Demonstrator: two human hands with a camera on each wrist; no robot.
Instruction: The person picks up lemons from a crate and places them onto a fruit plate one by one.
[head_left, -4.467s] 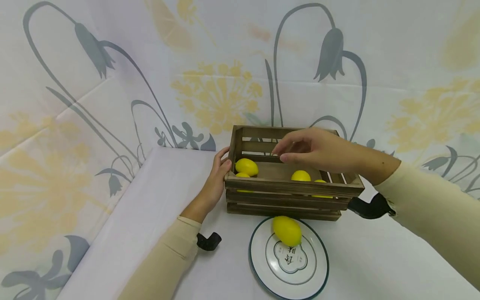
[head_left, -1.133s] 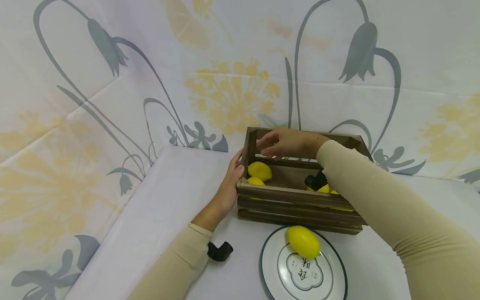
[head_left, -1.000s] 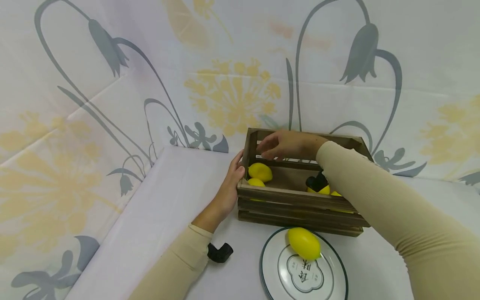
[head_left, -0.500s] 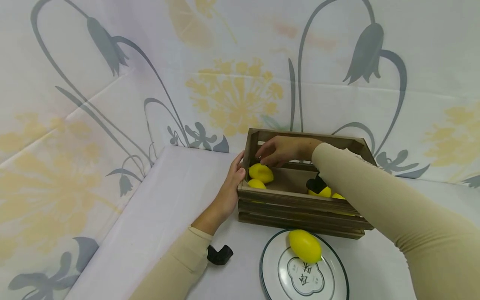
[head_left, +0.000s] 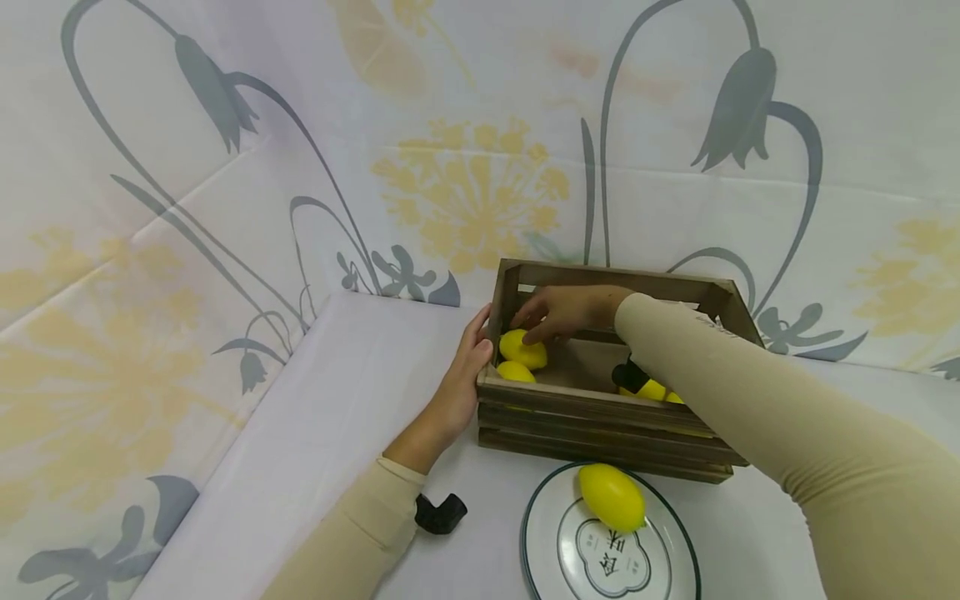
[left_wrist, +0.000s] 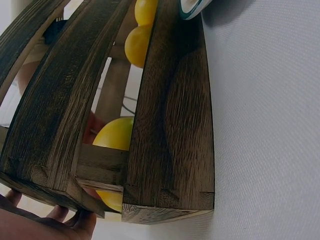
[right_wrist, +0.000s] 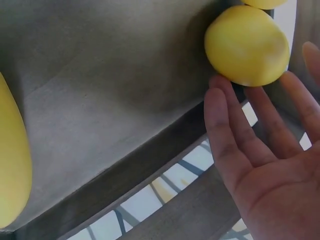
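A brown wooden slatted crate (head_left: 600, 404) stands on the white cloth. My left hand (head_left: 456, 392) rests against the crate's left end; in the left wrist view its fingertips (left_wrist: 85, 220) touch the outside wood. My right hand (head_left: 566, 310) reaches down inside the crate at the left. In the right wrist view its loosely spread fingers (right_wrist: 272, 122) come right up to the edge of a yellow lemon (right_wrist: 247, 47). That lemon (head_left: 522, 350) lies in the left back corner, with a second lemon (head_left: 516, 372) in front of it.
More lemons (head_left: 651, 390) lie at the crate's right end, partly behind the right sleeve (head_left: 750, 400). A white plate (head_left: 551, 533) with a dark rim stands before the crate, bearing one lemon (head_left: 612, 497). Printed flower cloth (head_left: 480, 192) hangs behind the crate.
My right hand moved left across the crate and then sank to the lemon at the left back corner. My left hand stays at the crate's end. The view shifted slightly.
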